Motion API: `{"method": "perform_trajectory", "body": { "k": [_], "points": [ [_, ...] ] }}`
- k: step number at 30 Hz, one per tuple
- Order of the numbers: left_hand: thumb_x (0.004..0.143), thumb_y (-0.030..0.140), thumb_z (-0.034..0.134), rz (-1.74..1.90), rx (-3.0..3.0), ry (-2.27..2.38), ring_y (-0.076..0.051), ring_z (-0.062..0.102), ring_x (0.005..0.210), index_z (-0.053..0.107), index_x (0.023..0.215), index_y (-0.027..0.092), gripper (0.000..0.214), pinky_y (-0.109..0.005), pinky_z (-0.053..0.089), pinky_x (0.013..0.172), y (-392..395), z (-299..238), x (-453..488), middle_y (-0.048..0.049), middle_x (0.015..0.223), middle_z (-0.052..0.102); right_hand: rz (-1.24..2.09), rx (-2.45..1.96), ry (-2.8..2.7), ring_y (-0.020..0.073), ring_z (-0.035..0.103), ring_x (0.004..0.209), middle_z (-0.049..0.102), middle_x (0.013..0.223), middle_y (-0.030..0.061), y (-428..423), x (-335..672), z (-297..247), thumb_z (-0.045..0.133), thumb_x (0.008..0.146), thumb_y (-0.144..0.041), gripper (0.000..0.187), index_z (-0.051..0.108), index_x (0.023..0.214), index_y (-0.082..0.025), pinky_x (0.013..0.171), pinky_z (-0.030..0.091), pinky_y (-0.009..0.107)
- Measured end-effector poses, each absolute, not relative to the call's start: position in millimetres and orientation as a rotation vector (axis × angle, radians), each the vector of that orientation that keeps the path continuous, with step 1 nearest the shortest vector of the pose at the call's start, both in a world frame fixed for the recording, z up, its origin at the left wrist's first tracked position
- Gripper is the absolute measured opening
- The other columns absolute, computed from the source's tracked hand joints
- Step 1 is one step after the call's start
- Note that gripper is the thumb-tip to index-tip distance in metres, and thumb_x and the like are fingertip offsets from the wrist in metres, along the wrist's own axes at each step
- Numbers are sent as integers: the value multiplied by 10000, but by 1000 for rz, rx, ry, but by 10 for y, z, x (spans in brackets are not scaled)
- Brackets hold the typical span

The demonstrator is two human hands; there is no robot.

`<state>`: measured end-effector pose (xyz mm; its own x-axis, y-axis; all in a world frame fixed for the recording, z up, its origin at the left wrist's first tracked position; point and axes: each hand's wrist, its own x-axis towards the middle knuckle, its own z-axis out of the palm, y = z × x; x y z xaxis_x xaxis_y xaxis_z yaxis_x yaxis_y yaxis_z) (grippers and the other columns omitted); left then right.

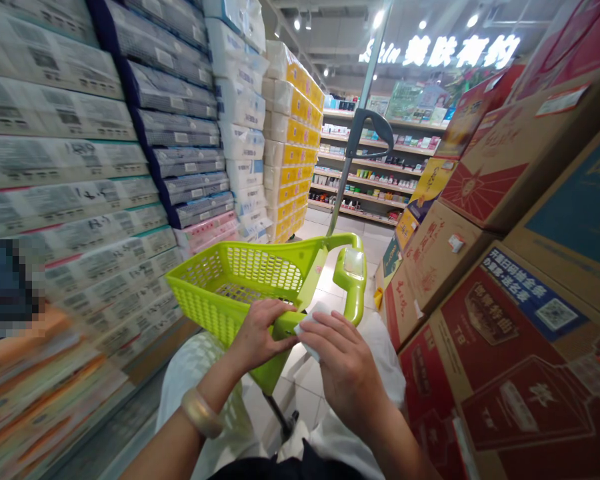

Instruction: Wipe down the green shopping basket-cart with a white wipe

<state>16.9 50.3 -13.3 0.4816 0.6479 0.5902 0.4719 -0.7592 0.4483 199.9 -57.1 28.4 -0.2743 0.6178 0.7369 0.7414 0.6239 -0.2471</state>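
Observation:
A lime-green plastic shopping basket on a wheeled frame stands in front of me, tilted, with a grey telescopic handle rising behind it. My left hand, with a pale bangle on the wrist, rests on the basket's near rim. My right hand holds a small white object against that same rim; I cannot tell what the object is. The basket's inside looks empty where it shows.
Stacked packs of tissue and paper rolls wall the left side. Cardboard cartons are piled on the right. A narrow tiled aisle runs ahead to shelves of small goods under an illuminated sign.

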Motion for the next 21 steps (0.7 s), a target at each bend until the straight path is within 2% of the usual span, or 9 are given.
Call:
{"method": "perform_trajectory", "body": {
  "k": [3, 7, 10, 14, 17, 21],
  "points": [
    [751, 546, 668, 1122, 2494, 955, -260, 640, 936, 690, 1015, 211, 427, -401, 461, 864, 480, -111, 161, -74, 985, 719, -137, -1064, -1887, 193, 632, 1149, 729, 1121, 40, -536, 2167, 259, 443, 917, -75, 359, 668, 1137, -250, 1058, 469, 422],
    [857, 558, 511, 1121, 2443, 928, -250, 632, 934, 694, 1008, 206, 425, -395, 444, 863, 470, -102, 156, -74, 983, 720, -86, -1148, -1629, 214, 631, 1159, 721, 1136, 63, -480, 2478, 187, 464, 937, -130, 294, 679, 1099, -247, 1047, 481, 454],
    [889, 585, 434, 1136, 2400, 945, -243, 626, 920, 705, 988, 206, 476, -387, 434, 868, 478, -117, 166, -74, 956, 725, -63, -1121, -1662, 218, 620, 1177, 720, 1140, 63, -510, 2464, 162, 475, 936, -134, 283, 679, 1098, -244, 1062, 469, 460],
    [917, 586, 372, 1132, 2342, 955, -230, 630, 877, 723, 944, 211, 514, -386, 416, 881, 478, -123, 178, -63, 904, 733, -46, -1031, -1750, 212, 644, 1132, 736, 1086, 55, -518, 2359, 197, 460, 935, -106, 311, 683, 1095, -252, 1044, 483, 450],
    [929, 586, 326, 1114, 2324, 947, -221, 628, 855, 733, 919, 214, 551, -382, 412, 880, 473, -121, 178, -62, 879, 737, -8, -1041, -1692, 222, 651, 1119, 738, 1069, 60, -427, 2447, 211, 476, 943, -147, 274, 690, 1076, -254, 1012, 507, 450],
    [926, 579, 320, 1113, 2323, 940, -213, 623, 840, 741, 911, 213, 557, -379, 421, 876, 482, -130, 166, -58, 862, 734, 39, -1076, -1614, 232, 628, 1163, 728, 1105, 64, -339, 2609, 164, 496, 949, -196, 240, 694, 1073, -250, 1044, 482, 471]
  ]
}}
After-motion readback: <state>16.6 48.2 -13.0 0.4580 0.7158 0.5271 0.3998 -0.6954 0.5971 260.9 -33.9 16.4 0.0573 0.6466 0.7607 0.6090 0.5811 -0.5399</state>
